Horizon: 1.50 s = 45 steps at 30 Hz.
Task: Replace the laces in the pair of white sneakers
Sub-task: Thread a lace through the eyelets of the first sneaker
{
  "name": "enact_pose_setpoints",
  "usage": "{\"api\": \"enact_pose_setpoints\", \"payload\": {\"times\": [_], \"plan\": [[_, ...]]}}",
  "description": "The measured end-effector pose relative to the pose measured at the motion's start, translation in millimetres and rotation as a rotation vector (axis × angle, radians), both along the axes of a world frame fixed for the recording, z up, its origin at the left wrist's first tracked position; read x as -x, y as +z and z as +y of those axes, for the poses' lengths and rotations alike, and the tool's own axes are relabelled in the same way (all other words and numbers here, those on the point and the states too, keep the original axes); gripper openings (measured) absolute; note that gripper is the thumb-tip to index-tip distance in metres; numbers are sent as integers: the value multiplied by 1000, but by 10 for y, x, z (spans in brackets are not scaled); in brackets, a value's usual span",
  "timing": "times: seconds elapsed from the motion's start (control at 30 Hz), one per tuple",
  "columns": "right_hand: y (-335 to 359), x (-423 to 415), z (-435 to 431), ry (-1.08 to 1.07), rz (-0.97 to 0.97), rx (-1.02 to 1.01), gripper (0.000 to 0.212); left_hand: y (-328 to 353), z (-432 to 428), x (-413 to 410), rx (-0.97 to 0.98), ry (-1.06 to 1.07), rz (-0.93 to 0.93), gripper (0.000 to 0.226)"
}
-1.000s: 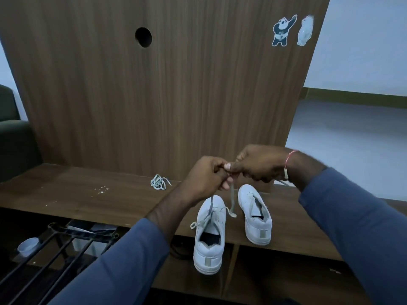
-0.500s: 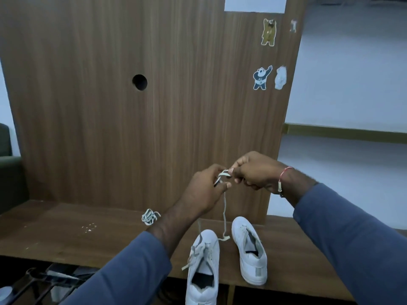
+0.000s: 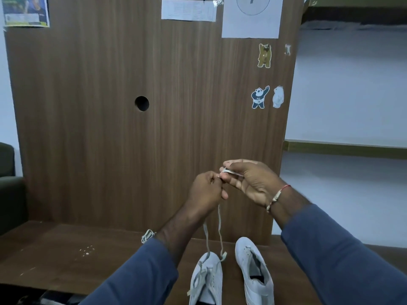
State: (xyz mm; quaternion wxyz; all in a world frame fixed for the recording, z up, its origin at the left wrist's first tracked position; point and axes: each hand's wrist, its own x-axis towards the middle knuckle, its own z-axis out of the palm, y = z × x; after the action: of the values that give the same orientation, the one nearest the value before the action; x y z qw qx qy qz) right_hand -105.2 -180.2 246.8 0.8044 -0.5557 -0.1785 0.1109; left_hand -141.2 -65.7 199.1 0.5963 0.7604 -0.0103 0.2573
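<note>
The left hand and right hand are raised in front of the upright brown wood-grain panel, touching at the fingertips.

- Left hand: fingers curled round the pale grey flat shoelace.
- Right hand: thumb and forefinger pinch the upper end of the same shoelace; the other fingers are loosely extended. A red thread bracelet sits on this wrist.

Two strands of the shoelace hang from the left hand down to the toe end of the white low-top sneaker on the left, where the shoelace is threaded through the eyelets. The second white low-top sneaker stands just beside it on the right, apart from it. Both sneakers rest on the brown wooden bench, toes toward the panel.

A small coiled bundle of pale lace lies on the bench near the panel, partly hidden by the left forearm.
</note>
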Motion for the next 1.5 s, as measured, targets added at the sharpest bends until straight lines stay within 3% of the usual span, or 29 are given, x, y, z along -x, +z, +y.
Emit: {"api": "enact_pose_setpoints", "payload": {"times": [0.13,0.3,0.53,0.7,0.87,1.07,1.13,1.2,1.27,1.33,1.43,1.5], "plan": [[113,-22,-117,37,-8,-57,3,86,21,-13,62,-101,-23,15],[180,-59,-135,-64,35,-155,3,75,-9,-67,-172,48,-214,18],[285,-45,-47,-7,50,-197,9,270,2,-126,-124,41,-168,7],[330,-71,-25,2,-31,-99,2,401,86,-132,-301,112,-223,27],[355,-102,-38,-25,-157,157,23,467,161,-174,-409,106,-206,23],[525,-161,9,-255,-405,458,4,651,192,-206,-472,80,-179,12],[571,-225,44,-336,-394,440,5,703,196,-225,-534,103,-209,17],[618,-278,78,-318,-312,299,5,745,240,-244,-596,134,-250,16],[646,-331,95,-254,-205,125,3,749,302,-263,-531,159,-287,19],[628,-361,95,-223,-154,42,4,721,343,-284,-330,166,-275,22],[529,-366,139,-198,-209,141,6,690,354,-347,-65,127,-200,27],[503,-325,193,-181,-267,230,6,720,322,-377,3,80,-169,33]]}}
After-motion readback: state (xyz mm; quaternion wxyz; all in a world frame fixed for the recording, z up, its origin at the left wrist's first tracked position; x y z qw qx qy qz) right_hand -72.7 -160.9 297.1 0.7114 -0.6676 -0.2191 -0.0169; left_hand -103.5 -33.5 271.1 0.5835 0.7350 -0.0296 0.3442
